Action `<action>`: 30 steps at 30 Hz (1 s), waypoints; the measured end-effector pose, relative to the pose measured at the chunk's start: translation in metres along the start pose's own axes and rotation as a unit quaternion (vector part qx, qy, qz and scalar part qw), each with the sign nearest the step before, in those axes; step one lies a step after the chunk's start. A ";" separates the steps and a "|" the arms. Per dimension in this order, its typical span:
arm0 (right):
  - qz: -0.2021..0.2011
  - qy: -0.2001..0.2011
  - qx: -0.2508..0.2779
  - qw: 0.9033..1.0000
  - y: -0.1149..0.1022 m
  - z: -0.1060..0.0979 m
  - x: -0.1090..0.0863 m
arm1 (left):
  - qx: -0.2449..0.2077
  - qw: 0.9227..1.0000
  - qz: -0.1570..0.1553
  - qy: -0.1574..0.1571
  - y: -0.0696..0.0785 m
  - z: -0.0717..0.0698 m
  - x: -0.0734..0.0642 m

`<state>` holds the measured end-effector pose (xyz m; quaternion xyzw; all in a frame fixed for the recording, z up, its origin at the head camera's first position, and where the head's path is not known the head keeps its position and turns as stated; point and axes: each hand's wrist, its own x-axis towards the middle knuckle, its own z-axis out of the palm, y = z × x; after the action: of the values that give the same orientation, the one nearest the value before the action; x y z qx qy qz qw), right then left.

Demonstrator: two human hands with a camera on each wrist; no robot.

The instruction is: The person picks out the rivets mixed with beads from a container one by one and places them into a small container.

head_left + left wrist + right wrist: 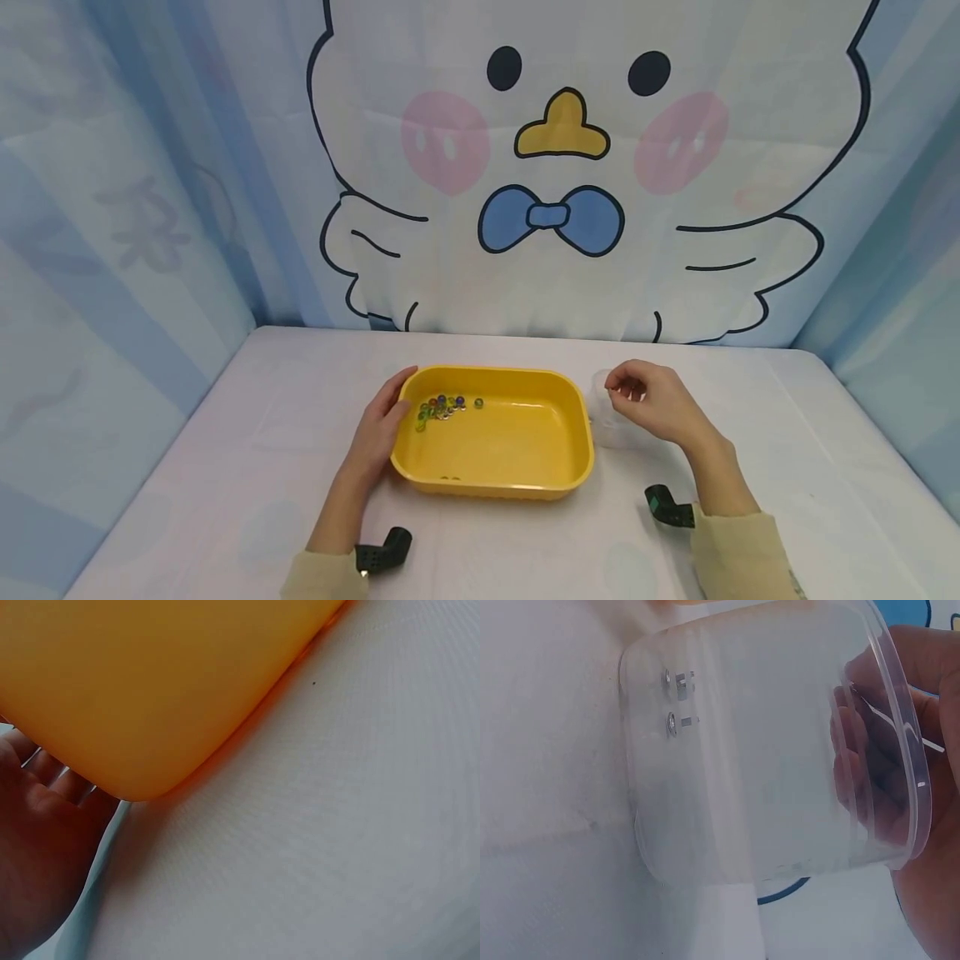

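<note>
My left hand (378, 429) holds the left end of a yellow tray (498, 490), thumb over the rim and fingers along the outside wall. The tray's plain yellow side (150, 682) fills the upper left wrist view. Several colored glass marbles (442, 404) and small shiny pieces lie toward the tray's left end. My right hand (652, 400) is over a clear plastic container (611, 429) to the tray's right, fingers curled and thumb near the index fingertip. Whether it pinches something small I cannot tell. Two small silvery round pieces (671, 724) show low in the container.
The white-covered table (525, 550) runs back to a curtain (555, 292) with a printed cartoon bird. More curtain hangs at both sides. Black angled mounts sit at both wrists, one by the left sleeve (322, 575).
</note>
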<state>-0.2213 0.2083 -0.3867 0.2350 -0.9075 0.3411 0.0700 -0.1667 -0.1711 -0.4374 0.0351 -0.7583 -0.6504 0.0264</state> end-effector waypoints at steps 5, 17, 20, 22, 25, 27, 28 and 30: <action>0.002 0.002 -0.001 1.000 0.002 0.001 0.000 | 0.008 1.000 -0.005 0.001 0.001 0.000 -0.001; 0.006 0.000 -0.002 1.000 0.001 0.002 0.001 | -0.001 1.000 0.000 -0.001 0.000 0.000 -0.001; 0.009 0.000 0.001 1.000 0.000 0.003 0.001 | -0.001 1.000 0.001 -0.002 0.000 0.000 0.000; 0.006 0.002 0.002 1.000 -0.001 0.002 0.002 | -0.001 1.000 0.003 -0.002 -0.001 0.000 0.000; -0.003 0.006 0.003 1.000 -0.003 0.002 0.003 | 0.000 1.000 0.004 0.001 -0.001 0.000 0.001; -0.010 0.008 0.004 1.000 -0.005 0.002 0.004 | 0.001 1.000 0.004 0.002 -0.001 0.000 0.001; -0.011 0.008 0.004 1.000 -0.005 0.001 0.004 | 0.001 1.000 0.004 0.002 -0.001 0.000 0.001; -0.012 0.007 0.002 1.000 -0.006 0.001 0.006 | 0.001 1.000 0.003 0.002 -0.001 0.000 0.001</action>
<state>-0.2232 0.2011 -0.3821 0.2431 -0.9036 0.3435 0.0800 -0.1678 -0.1713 -0.4382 0.0344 -0.7591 -0.6494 0.0295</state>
